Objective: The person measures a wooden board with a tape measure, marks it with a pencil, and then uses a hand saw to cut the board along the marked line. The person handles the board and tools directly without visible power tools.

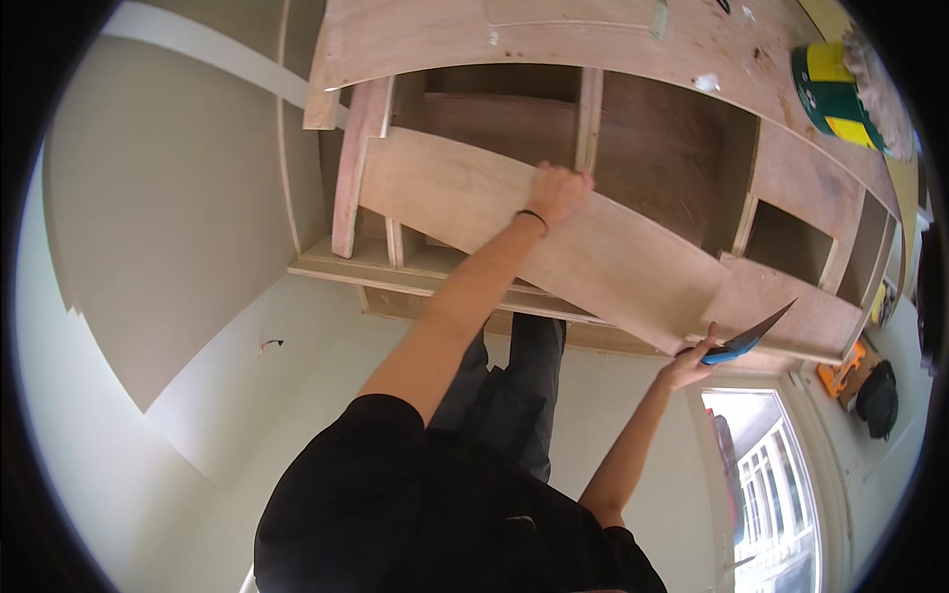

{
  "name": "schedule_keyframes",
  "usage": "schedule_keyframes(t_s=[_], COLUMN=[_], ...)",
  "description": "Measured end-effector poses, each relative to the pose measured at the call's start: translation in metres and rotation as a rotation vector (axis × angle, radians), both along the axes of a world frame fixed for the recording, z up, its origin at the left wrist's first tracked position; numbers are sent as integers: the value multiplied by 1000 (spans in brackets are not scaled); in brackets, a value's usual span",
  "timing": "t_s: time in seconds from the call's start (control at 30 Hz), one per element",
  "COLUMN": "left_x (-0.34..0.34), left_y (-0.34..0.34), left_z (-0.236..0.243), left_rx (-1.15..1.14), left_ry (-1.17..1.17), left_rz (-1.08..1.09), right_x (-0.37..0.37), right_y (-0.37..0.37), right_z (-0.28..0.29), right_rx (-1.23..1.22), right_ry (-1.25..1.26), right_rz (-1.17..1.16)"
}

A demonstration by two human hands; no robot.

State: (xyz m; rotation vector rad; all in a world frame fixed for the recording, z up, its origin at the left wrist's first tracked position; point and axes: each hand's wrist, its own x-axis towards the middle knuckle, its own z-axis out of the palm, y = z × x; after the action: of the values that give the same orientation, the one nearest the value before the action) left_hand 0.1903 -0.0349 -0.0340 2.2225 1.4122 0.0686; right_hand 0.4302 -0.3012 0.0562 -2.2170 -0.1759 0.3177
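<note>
My left hand (pixel 561 193) is closed on the upper edge of a long, slightly curved plywood board (pixel 445 178), which lies at a slant across a wooden compartment frame (pixel 591 104). My right hand (pixel 692 361) is closed around the blue handle of a hand saw (pixel 751 331), whose dark tapering blade points up and to the right. This hand is at the lower right edge of the board, beside a shorter plywood piece (pixel 791 301); whether it also touches the board I cannot tell.
A curved plywood top (pixel 593 35) carries a green-and-yellow bucket (pixel 830 94) at upper right. An orange tool (pixel 835 376) and a black object (pixel 878 395) sit at the right. A grey-beige wall panel (pixel 148 217) is left. A bright glazed opening (pixel 761 484) shows at lower right.
</note>
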Motion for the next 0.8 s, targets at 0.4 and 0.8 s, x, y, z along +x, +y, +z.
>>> schedule_keyframes(t_s=[0.4, 0.8], left_x=[-20, -67], left_y=[47, 41], left_z=[-76, -69], left_rx=[293, -65], left_ry=[68, 288], left_rz=[366, 109], right_x=[-176, -190], right_y=[-48, -2], right_z=[46, 53], right_rx=[-161, -173], right_ry=[-40, 136], right_rz=[214, 409])
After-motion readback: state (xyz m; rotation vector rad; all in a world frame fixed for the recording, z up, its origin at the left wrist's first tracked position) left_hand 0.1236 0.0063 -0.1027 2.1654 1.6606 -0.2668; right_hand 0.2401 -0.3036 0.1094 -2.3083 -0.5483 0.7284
